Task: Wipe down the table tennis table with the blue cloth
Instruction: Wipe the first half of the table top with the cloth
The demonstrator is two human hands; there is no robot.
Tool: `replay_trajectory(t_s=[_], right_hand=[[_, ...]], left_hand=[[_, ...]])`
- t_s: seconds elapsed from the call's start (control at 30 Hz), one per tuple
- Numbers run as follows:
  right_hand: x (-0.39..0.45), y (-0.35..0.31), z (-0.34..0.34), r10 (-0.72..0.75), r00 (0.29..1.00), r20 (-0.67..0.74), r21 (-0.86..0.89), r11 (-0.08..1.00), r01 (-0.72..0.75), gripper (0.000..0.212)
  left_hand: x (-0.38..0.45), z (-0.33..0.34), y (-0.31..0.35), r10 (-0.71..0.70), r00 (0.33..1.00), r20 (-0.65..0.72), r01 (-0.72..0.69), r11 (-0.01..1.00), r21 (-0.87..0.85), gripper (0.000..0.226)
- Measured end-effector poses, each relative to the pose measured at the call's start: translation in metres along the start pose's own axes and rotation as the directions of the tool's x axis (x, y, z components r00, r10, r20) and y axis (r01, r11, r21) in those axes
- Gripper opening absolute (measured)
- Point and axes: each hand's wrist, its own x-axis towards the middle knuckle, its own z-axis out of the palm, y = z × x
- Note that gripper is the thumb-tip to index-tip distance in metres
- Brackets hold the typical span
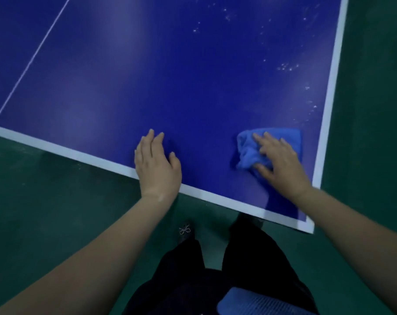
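The blue table tennis table [170,76] fills the upper view, with white edge lines and a thin white centre line at the left. A crumpled blue cloth [247,151] lies on it near the front right corner. My right hand [279,164] presses flat on the cloth with its fingers spread. My left hand [156,164] rests flat on the bare table surface by the front edge, a short way left of the cloth, holding nothing. White specks [286,67] dot the table surface along its right side, beyond the cloth.
A green floor [45,212] surrounds the table in front and at the right. My dark trousers and a shoe [185,231] stand just before the table's front edge. A blue ribbed object [250,303] shows at the bottom of the view.
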Motion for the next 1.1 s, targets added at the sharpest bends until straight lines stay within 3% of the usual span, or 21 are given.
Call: replay_trajectory(t_s=[0.1,0.17,0.23,0.3,0.37,0.4,0.5,0.6,0.67,0.77,0.83,0.93,0.97,1.03,1.1], right_hand=[[0.046,0.067,-0.027,0.309,0.944,-0.120,0.050,0.951,-0.305,0.046],[0.064,0.080,-0.032,0.373,0.911,-0.175,0.064,0.928,-0.367,0.050],[0.054,0.070,-0.026,0.250,0.960,-0.123,0.034,0.968,-0.248,0.050],[0.027,0.060,-0.018,-0.024,1.000,-0.008,0.017,1.000,0.024,0.041],[0.015,0.070,-0.023,-0.236,0.969,0.074,0.040,0.972,0.233,0.030],[0.025,0.084,-0.029,-0.266,0.959,0.097,0.052,0.964,0.262,0.032],[0.092,0.131,-0.046,-0.129,0.990,0.061,0.018,0.992,0.128,0.052],[0.154,0.162,-0.063,0.070,0.997,-0.024,0.039,0.997,-0.069,0.041],[0.149,0.154,-0.059,0.081,0.996,-0.026,0.056,0.995,-0.080,0.053],[0.084,0.119,-0.045,-0.179,0.983,0.046,0.039,0.983,0.178,0.059],[0.057,0.103,-0.035,-0.418,0.902,0.109,0.062,0.908,0.414,0.041],[0.105,0.087,-0.028,-0.567,0.804,0.179,0.121,0.824,0.554,0.032],[0.133,0.085,-0.026,-0.550,0.813,0.190,0.110,0.835,0.539,0.039],[0.186,0.093,-0.030,-0.395,0.903,0.170,0.047,0.918,0.393,0.050],[0.208,0.112,-0.040,-0.184,0.981,0.055,0.029,0.983,0.183,0.040]], left_hand=[[0.000,0.025,0.029,-0.028,1.000,0.011,0.028,1.000,0.004,0.053],[0.002,0.040,0.047,-0.088,0.996,-0.023,0.088,0.996,0.012,0.053],[0.002,0.053,0.061,-0.165,0.984,-0.063,0.168,0.985,0.035,0.054],[-0.002,0.063,0.067,-0.212,0.972,-0.101,0.221,0.972,0.080,0.055],[-0.005,0.069,0.069,-0.224,0.966,-0.130,0.241,0.962,0.132,0.054],[-0.005,0.071,0.069,-0.225,0.963,-0.146,0.246,0.957,0.151,0.054],[-0.005,0.075,0.069,-0.246,0.950,-0.190,0.276,0.949,0.152,0.053],[-0.006,0.076,0.070,-0.246,0.939,-0.240,0.285,0.947,0.145,0.052],[-0.006,0.076,0.070,-0.254,0.930,-0.264,0.299,0.943,0.145,0.049],[-0.005,0.075,0.072,-0.261,0.924,-0.280,0.311,0.938,0.152,0.048],[-0.005,0.075,0.072,-0.266,0.924,-0.274,0.317,0.934,0.165,0.048],[-0.005,0.076,0.072,-0.268,0.925,-0.268,0.320,0.932,0.170,0.048],[-0.005,0.076,0.071,-0.266,0.925,-0.271,0.317,0.933,0.167,0.048],[-0.005,0.076,0.071,-0.260,0.925,-0.279,0.312,0.936,0.162,0.048],[-0.004,0.076,0.071,-0.258,0.926,-0.276,0.309,0.938,0.159,0.050]])
